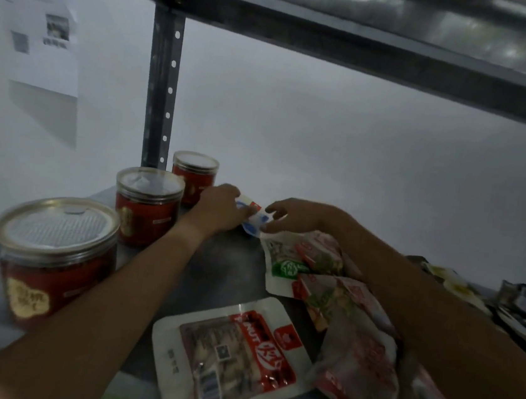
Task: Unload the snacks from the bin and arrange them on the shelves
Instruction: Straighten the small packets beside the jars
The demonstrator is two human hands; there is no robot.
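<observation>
Both my hands reach to the back of a grey metal shelf [211,269]. My left hand [221,207] pinches a small white, blue and red snack packet [254,219] at its left end. My right hand [289,214] touches the same packet from the right with curled fingers. Under my right forearm lies a row of white and red snack pouches [300,259], and a flat peanut pouch [230,356] lies at the shelf's front edge.
Three red jars with clear lids stand in a line on the left: near [51,260], middle [148,206], far [193,176]. A perforated upright post [162,89] rises behind them. Another shelf [372,38] hangs overhead. Dark packets [524,311] lie at the right.
</observation>
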